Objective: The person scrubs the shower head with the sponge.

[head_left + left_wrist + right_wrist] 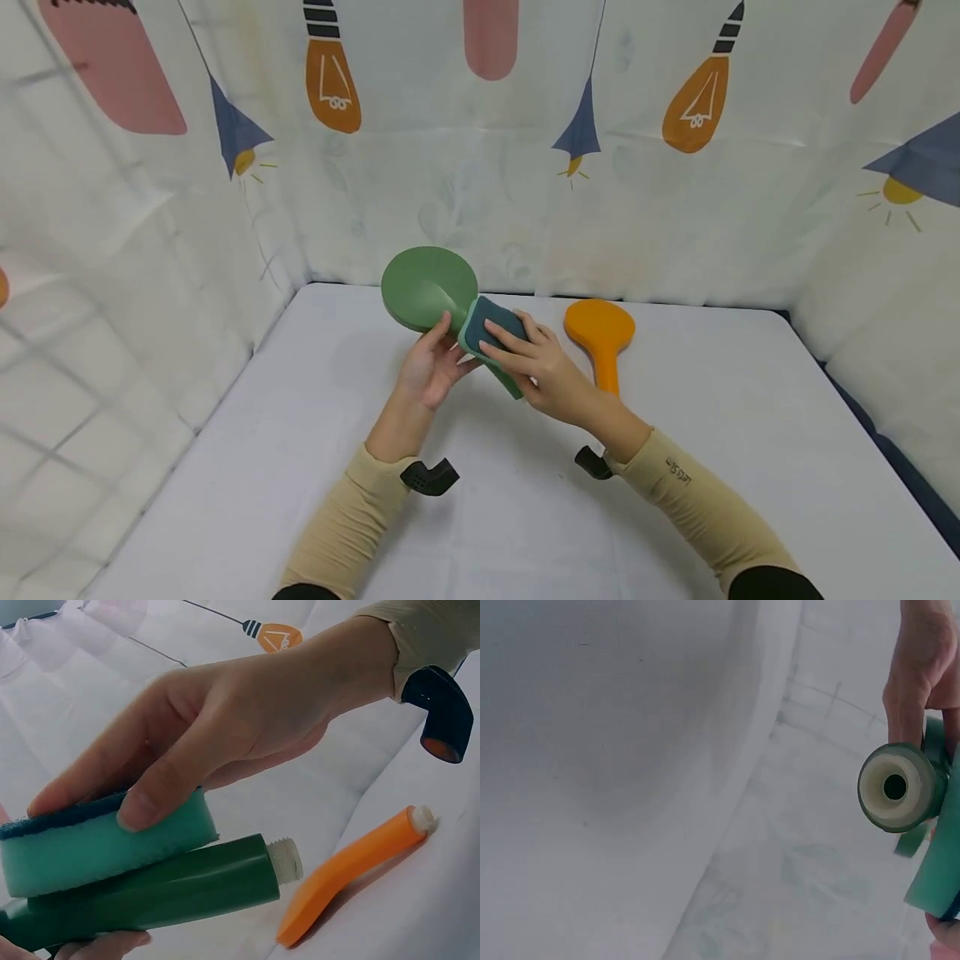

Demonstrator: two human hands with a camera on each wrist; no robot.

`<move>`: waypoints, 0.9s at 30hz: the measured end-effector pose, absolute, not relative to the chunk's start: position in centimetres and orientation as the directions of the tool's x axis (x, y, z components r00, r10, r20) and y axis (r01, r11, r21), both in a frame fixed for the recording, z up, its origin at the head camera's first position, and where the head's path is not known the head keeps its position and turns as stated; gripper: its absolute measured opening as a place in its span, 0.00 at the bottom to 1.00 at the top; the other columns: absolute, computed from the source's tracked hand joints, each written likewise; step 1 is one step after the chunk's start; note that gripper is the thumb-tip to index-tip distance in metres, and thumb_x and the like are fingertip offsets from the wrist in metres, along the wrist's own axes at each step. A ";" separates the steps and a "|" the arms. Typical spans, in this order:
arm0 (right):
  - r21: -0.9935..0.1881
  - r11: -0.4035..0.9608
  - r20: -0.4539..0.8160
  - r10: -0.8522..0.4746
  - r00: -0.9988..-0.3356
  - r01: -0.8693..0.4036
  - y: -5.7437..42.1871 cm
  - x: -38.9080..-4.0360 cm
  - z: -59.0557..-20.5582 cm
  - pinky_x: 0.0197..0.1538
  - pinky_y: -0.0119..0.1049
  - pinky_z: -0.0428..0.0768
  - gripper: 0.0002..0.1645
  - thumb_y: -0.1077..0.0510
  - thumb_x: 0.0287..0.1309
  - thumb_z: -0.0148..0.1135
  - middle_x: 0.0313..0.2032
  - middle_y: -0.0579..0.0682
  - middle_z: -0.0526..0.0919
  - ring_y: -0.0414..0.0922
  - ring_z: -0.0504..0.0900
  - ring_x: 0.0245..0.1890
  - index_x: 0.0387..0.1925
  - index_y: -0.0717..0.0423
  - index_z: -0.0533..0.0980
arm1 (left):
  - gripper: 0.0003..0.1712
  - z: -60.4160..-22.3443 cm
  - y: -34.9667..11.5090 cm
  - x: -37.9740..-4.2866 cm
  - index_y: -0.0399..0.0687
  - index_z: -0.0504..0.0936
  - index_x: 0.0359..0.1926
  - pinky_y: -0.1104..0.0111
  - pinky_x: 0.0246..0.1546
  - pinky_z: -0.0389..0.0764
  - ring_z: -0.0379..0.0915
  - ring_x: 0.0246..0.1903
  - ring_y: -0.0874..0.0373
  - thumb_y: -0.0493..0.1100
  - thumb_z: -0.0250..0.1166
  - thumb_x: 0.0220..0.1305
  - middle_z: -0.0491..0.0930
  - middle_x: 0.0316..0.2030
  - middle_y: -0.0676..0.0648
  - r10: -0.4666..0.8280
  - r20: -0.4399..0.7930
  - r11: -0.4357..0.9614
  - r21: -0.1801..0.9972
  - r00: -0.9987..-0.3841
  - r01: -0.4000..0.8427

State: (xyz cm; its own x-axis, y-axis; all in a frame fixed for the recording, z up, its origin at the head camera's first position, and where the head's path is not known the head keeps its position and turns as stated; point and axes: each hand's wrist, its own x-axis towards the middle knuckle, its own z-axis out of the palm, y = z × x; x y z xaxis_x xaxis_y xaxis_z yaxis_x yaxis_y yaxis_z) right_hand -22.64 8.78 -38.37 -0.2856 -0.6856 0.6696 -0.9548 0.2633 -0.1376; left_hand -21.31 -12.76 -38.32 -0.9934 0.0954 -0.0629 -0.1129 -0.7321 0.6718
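Note:
A green shower head (pixel 429 287) is raised over the far side of the table, its round head up and to the left. My left hand (pixel 435 371) grips it near the neck, thumb on one side and fingers around the back. In my right hand (pixel 555 375) is a sponge (pixel 112 851), pinched between thumb and fingers. Its dark blue layer faces my fingers, and the light green foam lies against the green handle (pixel 202 881). The handle ends in a white threaded fitting (pixel 286 860), whose round hole shows in the right wrist view.
An orange shower head (pixel 600 325) lies on the white table (pixel 337 375), to the right of the green one, its handle partly behind my right wrist. A patterned white curtain (pixel 465 183) hangs behind the table and along its sides. Each wrist carries a black camera mount (pixel 430 477).

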 end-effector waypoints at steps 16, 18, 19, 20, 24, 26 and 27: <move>-0.029 0.132 0.604 -0.787 -0.122 -0.991 11.4 -21.4 -39.1 0.63 0.66 0.70 0.27 0.67 0.66 0.65 0.68 0.57 0.75 0.73 0.65 0.68 0.66 0.55 0.77 | 0.32 -37.3 -14.5 -21.1 0.50 0.53 0.79 0.45 0.54 0.79 0.79 0.54 0.49 0.33 0.48 0.80 0.71 0.61 0.45 0.008 0.038 -0.661 0.750 -0.999 0.024; -0.043 0.123 0.616 -0.778 -0.123 -0.991 11.6 -21.4 -39.1 0.62 0.65 0.71 0.23 0.62 0.73 0.58 0.69 0.57 0.74 0.72 0.64 0.69 0.67 0.54 0.76 | 0.36 -37.3 -14.4 -21.0 0.50 0.55 0.79 0.43 0.58 0.76 0.80 0.54 0.51 0.26 0.50 0.76 0.71 0.60 0.46 0.004 0.054 -0.623 0.781 -0.999 0.040; -0.050 0.119 0.623 -0.772 -0.124 -0.992 11.7 -21.5 -39.1 0.62 0.65 0.71 0.22 0.60 0.75 0.56 0.69 0.57 0.73 0.72 0.64 0.69 0.67 0.54 0.76 | 0.37 -37.3 -14.3 -21.0 0.50 0.56 0.78 0.42 0.58 0.74 0.80 0.54 0.52 0.24 0.51 0.74 0.72 0.59 0.47 -0.003 0.059 -0.606 0.794 -0.998 0.049; -0.055 0.117 0.628 -0.768 -0.125 -0.992 11.8 -21.5 -39.0 0.62 0.65 0.72 0.22 0.58 0.77 0.53 0.69 0.57 0.73 0.72 0.64 0.69 0.67 0.54 0.76 | 0.38 -37.2 -14.3 -21.0 0.50 0.57 0.78 0.41 0.59 0.73 0.81 0.54 0.52 0.23 0.51 0.73 0.72 0.59 0.47 -0.010 0.062 -0.593 0.803 -0.998 0.056; -0.080 0.130 0.634 -0.759 -0.151 -0.988 12.2 -21.6 -39.1 0.63 0.65 0.71 0.23 0.56 0.78 0.51 0.68 0.59 0.74 0.71 0.64 0.69 0.67 0.55 0.76 | 0.37 -37.2 -14.4 -21.0 0.50 0.57 0.78 0.38 0.62 0.69 0.80 0.54 0.53 0.24 0.52 0.74 0.72 0.59 0.48 -0.028 0.045 -0.580 0.813 -0.999 0.053; -0.096 0.140 0.635 -0.754 -0.169 -0.985 12.4 -21.7 -39.3 0.63 0.66 0.70 0.23 0.61 0.73 0.59 0.68 0.59 0.74 0.72 0.64 0.69 0.67 0.56 0.76 | 0.37 -37.3 -14.5 -21.0 0.49 0.56 0.79 0.37 0.63 0.66 0.80 0.54 0.54 0.25 0.52 0.75 0.72 0.60 0.48 -0.023 0.023 -0.584 0.811 -0.999 0.032; -0.104 0.149 0.635 -0.751 -0.181 -0.983 12.5 -21.7 -39.4 0.63 0.66 0.70 0.25 0.64 0.70 0.63 0.68 0.59 0.74 0.72 0.65 0.69 0.67 0.55 0.76 | 0.37 -37.3 -14.6 -21.0 0.49 0.55 0.79 0.37 0.63 0.66 0.80 0.54 0.54 0.25 0.51 0.75 0.71 0.61 0.48 -0.020 0.012 -0.583 0.812 -1.000 0.021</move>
